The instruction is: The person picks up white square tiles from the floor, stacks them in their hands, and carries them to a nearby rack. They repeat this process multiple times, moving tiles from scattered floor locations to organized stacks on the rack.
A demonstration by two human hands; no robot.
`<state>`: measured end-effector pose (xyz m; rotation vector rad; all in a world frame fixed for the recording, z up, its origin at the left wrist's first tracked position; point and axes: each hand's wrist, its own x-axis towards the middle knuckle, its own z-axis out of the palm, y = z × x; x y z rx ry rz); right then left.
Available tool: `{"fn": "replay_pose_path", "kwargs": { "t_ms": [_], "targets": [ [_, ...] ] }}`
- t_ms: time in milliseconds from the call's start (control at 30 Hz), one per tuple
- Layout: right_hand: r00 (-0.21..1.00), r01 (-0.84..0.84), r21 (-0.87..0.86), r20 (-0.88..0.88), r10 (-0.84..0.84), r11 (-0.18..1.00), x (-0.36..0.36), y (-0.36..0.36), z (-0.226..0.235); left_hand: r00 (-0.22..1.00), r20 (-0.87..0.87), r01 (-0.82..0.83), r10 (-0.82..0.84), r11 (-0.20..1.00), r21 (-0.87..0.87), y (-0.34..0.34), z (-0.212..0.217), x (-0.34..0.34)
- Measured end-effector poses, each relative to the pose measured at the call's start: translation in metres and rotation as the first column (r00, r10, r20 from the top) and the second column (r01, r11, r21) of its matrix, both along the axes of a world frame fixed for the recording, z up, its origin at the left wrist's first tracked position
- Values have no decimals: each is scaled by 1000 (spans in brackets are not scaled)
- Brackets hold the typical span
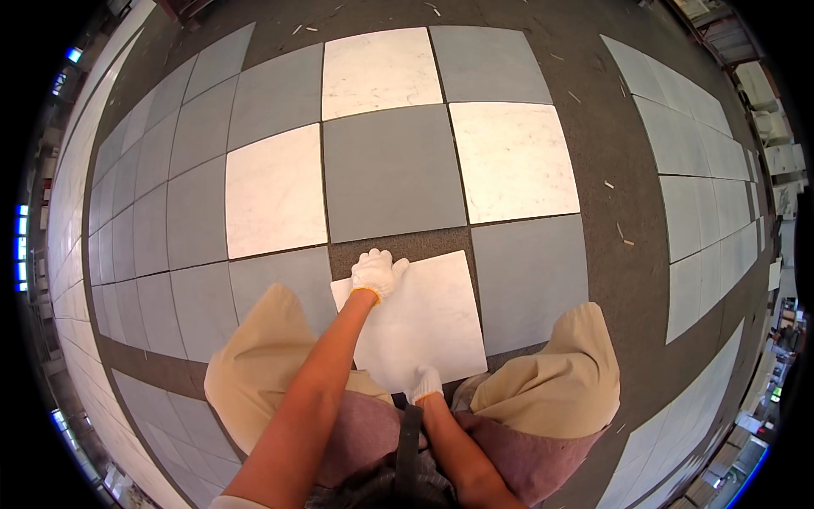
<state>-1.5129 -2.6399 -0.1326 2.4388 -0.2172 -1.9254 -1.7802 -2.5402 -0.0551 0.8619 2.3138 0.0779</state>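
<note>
A white marble tile (424, 318) lies tilted between my knees, partly over a bare gap in the floor pattern. My left hand (377, 273), in a white glove, grips the tile's far left corner. My right hand (425, 383), also gloved, holds the tile's near edge. Grey tiles (394, 172) and white marble tiles (512, 159) lie around it in a checker pattern on the dark floor (606, 212).
My knees in tan trousers (560, 382) flank the tile. More grey tiles run in rows at the left (136, 220) and right (704, 195). Small white scraps (609, 184) dot the dark floor. Stacked slabs (767, 110) stand at the far right.
</note>
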Motion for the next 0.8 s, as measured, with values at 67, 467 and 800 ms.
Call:
{"fn": "replay_pose_path", "kwargs": {
  "t_ms": [67,467,800],
  "targets": [
    [999,-22,-42,28,24,999,3,-1,-6,995,63,-82,81,996,29,-13,2,-3],
    [996,88,109,-10,-87,990,22,-23,-16,675,727,271,-124,959,-87,-20,131,-18],
    [715,582,253,-612,-338,773,-24,56,50,681,330,574,-654,756,313,22,255,38]
  ]
}}
